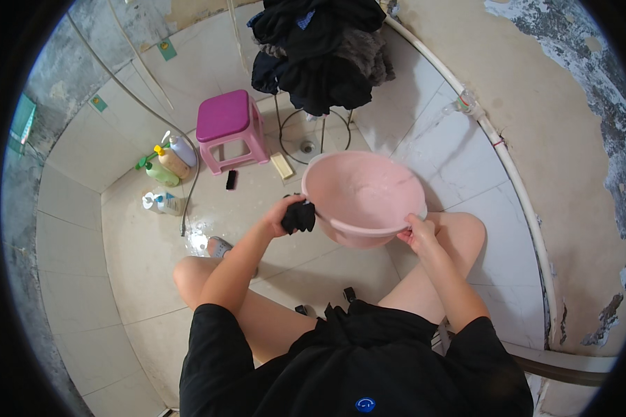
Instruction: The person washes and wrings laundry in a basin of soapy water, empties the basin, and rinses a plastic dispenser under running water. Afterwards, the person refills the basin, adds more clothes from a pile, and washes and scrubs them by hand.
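Observation:
A pink plastic basin point(370, 190) is held tilted in front of me, its inside facing up towards the camera. My left hand point(287, 215) holds a bunched black cloth point(298, 217) beside the basin's left rim, with the fingers close to or on that rim. On the other side, my right hand point(419, 234) grips the lower right rim, near my right knee. The inside of the basin looks wet and holds no cloth that I can see.
Dark clothes point(323, 57) are heaped on a wire stand beside a floor drain point(307, 147). A pink stool point(224, 117), a scrubbing brush point(231, 180), a yellowish bar point(281, 166), pump bottles point(173, 162) and a shower hose point(190, 193) are to the left. A white pipe point(511, 161) runs along the right wall.

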### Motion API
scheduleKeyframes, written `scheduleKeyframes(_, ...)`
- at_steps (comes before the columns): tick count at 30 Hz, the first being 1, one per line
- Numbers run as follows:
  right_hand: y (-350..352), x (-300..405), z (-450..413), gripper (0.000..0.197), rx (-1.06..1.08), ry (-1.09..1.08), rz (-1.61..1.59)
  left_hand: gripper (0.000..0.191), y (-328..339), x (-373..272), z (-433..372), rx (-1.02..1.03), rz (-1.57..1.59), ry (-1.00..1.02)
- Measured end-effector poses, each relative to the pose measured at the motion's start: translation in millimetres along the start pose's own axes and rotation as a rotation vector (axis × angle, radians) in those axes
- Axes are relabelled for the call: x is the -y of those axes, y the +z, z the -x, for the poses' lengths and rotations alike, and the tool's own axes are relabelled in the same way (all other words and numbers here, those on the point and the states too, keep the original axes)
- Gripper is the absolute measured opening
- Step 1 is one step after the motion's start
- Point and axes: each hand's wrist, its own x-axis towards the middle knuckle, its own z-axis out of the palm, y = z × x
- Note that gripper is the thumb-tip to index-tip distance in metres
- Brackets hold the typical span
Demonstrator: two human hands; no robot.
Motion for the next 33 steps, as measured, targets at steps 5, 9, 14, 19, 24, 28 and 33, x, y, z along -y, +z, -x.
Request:
scheduleKeyframes(5, 4, -36, -40, 0.028, 0.170, 0.424, -0.253, 0.039, 20, -35, 18, 0.216, 0.131, 0.124)
scheduleKeyframes(9, 44, -63, -37, 0.031, 0.231, 0.651, -0.495, 0.043, 22, -50, 35, 0.229, 0.193, 0.245)
scheduleKeyframes(14, 66, -126, -42, 0.036, 0.310, 1.057, -0.932, 0.040, 25, -65, 27, 0.248, 0.235, 0.299)
scheduleKeyframes(19, 86, -136, -28, 0.032, 0.278, 1.351, -0.926, 0.040, 15, -71, 36, 0.180, 0.221, 0.343)
scheduleKeyframes(24, 111, -132, -39, 0.029, 0.238, 0.765, -0.548, 0.039, 4, -74, 54, 0.065, 0.179, 0.373)
scheduleKeyframes(28, 101, -136, -95, 0.022, -0.023, 0.485, -0.399, 0.034, 14, -80, 52, -0.038, 0.249, 0.391)
scheduleKeyframes(33, 113, -153, -110, 0.023, -0.375, 0.374, -0.537, 0.028, -14, -78, 66, -0.202, 0.417, 0.397)
